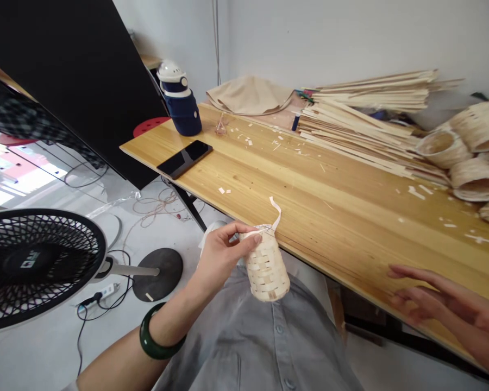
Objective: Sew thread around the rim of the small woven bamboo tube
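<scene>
A small woven basket (268, 271) of pale flat strips hangs tilted in front of my lap, just off the table's front edge. My left hand (232, 241) pinches its rim between thumb and fingers. From that rim a loose white strip (276, 213) curls up over the tabletop. Out to the right, my right hand (427, 296) hovers over the table's front edge, fingers apart and slightly blurred, with nothing visible in it. The inside of the basket is turned away from view.
On the wooden table (342, 228) lie a phone (185, 158), a blue bottle (182, 106), long wood strips (362, 130), scattered scraps and several woven baskets (478, 176) at the right. A folded cloth (250, 95) rests at the back. A fan (41, 266) stands left.
</scene>
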Demonstrator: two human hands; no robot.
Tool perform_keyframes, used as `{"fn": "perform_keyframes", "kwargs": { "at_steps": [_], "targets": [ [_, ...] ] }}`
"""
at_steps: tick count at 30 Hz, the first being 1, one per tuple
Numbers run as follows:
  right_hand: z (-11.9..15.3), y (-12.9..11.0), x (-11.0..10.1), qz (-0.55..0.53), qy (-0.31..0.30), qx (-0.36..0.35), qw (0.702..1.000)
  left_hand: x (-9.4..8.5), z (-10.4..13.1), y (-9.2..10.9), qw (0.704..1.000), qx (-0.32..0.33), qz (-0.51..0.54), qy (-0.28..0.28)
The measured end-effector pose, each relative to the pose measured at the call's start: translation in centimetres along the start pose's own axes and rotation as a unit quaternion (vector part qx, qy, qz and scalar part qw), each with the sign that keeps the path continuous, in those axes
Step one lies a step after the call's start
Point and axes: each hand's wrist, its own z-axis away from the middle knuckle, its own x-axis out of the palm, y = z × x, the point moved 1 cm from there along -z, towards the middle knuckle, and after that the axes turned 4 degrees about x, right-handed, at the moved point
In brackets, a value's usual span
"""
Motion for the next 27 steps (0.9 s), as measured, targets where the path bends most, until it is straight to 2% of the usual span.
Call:
{"fn": "perform_keyframes", "kwargs": {
  "at_steps": [2, 4, 6, 8, 10, 11, 13, 15, 18, 20, 24, 27],
  "targets": [
    [-1.2, -0.1, -0.3, -0.037, 0.005, 0.06, 0.998, 0.2, 0.2, -0.2, 1.0, -0.019, -0.003, -0.017],
    [-2.1, -0.7, -0.2, 0.007, 0.086, 0.05, 0.995, 0.4, 0.4, -0.3, 0.999, -0.039, -0.001, -0.034],
    [-2.5, -2.0, 0.4, 0.104, 0.225, -0.013, 0.969, 0.8, 0.6, -0.4, 0.997, -0.06, 0.005, -0.05],
    [-2.4, -3.9, 1.6, 0.186, 0.347, -0.114, 0.912, 1.2, 0.8, -0.4, 0.995, -0.076, 0.01, -0.064],
    [-2.1, -6.3, 3.4, 0.183, 0.326, -0.213, 0.903, 1.6, 1.0, -0.5, 0.993, -0.089, 0.013, -0.075],
    [-2.0, -7.5, 4.4, 0.177, 0.284, -0.261, 0.905, 1.8, 1.1, -0.6, 0.992, -0.095, 0.014, -0.08],
    [-1.6, -9.6, 6.5, 0.184, 0.244, -0.371, 0.877, 2.1, 1.3, -0.7, 0.99, -0.105, 0.018, -0.09],
    [-1.4, -11.1, 8.5, 0.186, 0.197, -0.419, 0.867, 2.4, 1.5, -0.8, 0.988, -0.113, 0.034, -0.104],
    [-1.4, -12.0, 10.5, 0.185, 0.166, -0.46, 0.852, 2.7, 1.7, -0.9, 0.983, -0.119, 0.065, -0.127],
    [-1.6, -12.1, 11.1, 0.192, 0.163, -0.47, 0.846, 2.7, 1.7, -0.9, 0.98, -0.125, 0.07, -0.137],
    [-2.0, -11.9, 11.0, 0.208, 0.151, -0.476, 0.841, 2.7, 1.7, -1.2, 0.979, -0.129, 0.063, -0.148],
    [-2.2, -11.8, 10.9, 0.232, 0.124, -0.501, 0.825, 2.7, 1.5, -1.5, 0.982, -0.105, 0.047, -0.147]
  ]
}}
